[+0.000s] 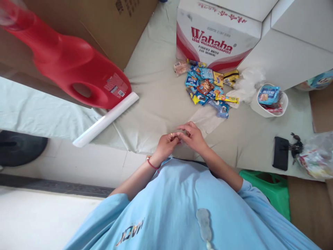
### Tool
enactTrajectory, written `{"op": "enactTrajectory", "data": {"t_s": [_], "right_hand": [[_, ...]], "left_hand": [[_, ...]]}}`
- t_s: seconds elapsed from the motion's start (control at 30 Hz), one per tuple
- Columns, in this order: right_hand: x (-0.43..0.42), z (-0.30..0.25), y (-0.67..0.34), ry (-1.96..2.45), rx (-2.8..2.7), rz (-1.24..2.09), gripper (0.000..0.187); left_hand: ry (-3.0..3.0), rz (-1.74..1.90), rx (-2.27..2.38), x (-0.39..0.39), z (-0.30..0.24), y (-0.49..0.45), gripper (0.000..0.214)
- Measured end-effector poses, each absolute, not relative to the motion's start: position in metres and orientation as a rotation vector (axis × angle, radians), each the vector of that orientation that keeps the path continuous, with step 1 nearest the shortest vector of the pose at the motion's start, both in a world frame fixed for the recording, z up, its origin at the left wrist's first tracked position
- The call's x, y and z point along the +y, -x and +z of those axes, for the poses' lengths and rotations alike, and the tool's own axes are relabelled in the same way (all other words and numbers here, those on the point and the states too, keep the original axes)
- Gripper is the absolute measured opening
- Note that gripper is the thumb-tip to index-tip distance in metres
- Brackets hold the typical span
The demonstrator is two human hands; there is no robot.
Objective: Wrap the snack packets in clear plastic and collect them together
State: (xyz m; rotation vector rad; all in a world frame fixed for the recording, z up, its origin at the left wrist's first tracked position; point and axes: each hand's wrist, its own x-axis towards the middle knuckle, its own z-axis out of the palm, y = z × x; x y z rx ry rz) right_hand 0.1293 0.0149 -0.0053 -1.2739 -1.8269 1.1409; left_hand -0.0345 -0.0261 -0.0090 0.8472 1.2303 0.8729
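Note:
My left hand [167,144] and my right hand [193,138] meet at the front edge of the cloth-covered table, close to my body. Fingers of both hands are pinched together, and what lies between them, if anything, is too small to make out. Just beyond my right hand, a thin see-through plastic sheet or bag [208,121] lies flat on the cloth. Farther back is a pile of small wrapped snacks [205,86] in blue, yellow and brown packets. To its right, a white tub [255,103] holds a blue snack packet [269,95] and some red wrappers.
A white-and-red water carton [218,38] stands behind the snacks, beside crumpled white plastic [251,83]. At left are a big red bottle [88,69] and a clear film roll [106,119]. A black phone [280,153] lies at right, above a green stool [275,194].

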Motion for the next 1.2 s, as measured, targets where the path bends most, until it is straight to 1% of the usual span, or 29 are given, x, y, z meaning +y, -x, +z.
{"op": "enactTrajectory", "data": {"t_s": [0.07,0.2,0.33,0.37,0.43,0.5,0.53,0.57,0.63,0.73,0.87,0.97,1.07,1.2], "right_hand": [[0.019,-0.009,-0.134,1.274,-1.749,1.200,0.015],[0.021,-0.007,-0.149,1.330,-1.655,1.187,0.018],[0.023,0.001,-0.159,1.282,-1.750,1.171,0.018],[0.025,0.003,-0.160,1.233,-1.807,1.185,0.021],[0.032,0.006,-0.160,1.114,-1.932,1.265,0.036],[0.041,0.005,-0.158,0.999,-2.038,1.417,0.050],[0.046,0.004,-0.157,0.951,-2.075,1.506,0.053],[0.049,0.003,-0.156,0.916,-2.098,1.585,0.051],[0.054,0.000,-0.152,0.908,-2.089,1.676,0.040],[0.055,-0.003,-0.146,1.017,-1.974,1.679,0.030],[0.051,0.002,-0.143,1.129,-1.863,1.614,0.027],[0.051,0.010,-0.146,1.168,-1.795,1.571,0.026],[0.051,0.019,-0.149,1.198,-1.746,1.525,0.029],[0.050,0.028,-0.149,1.181,-1.775,1.532,0.030]], "left_hand": [[-0.807,0.881,1.254,-0.026,-0.010,0.035,0.031],[-0.693,0.894,1.289,-0.026,-0.012,0.036,0.039],[-0.710,0.865,1.273,-0.027,-0.009,0.033,0.031],[-0.737,0.856,1.263,-0.028,-0.008,0.032,0.029],[-0.804,0.841,1.237,-0.028,-0.006,0.031,0.026],[-0.876,0.828,1.215,-0.029,-0.005,0.031,0.025],[-0.908,0.821,1.214,-0.029,-0.005,0.031,0.025],[-0.933,0.815,1.223,-0.030,-0.006,0.032,0.026],[-0.966,0.808,1.267,-0.032,-0.009,0.034,0.028],[-1.024,0.804,1.362,-0.036,-0.014,0.038,0.031],[-1.215,0.808,1.487,-0.041,-0.015,0.043,0.032],[-1.350,0.952,1.552,-0.041,-0.008,0.044,0.029],[-1.433,1.104,1.608,-0.040,0.000,0.043,0.023],[-1.581,1.208,1.604,-0.039,0.009,0.041,0.018]]}}
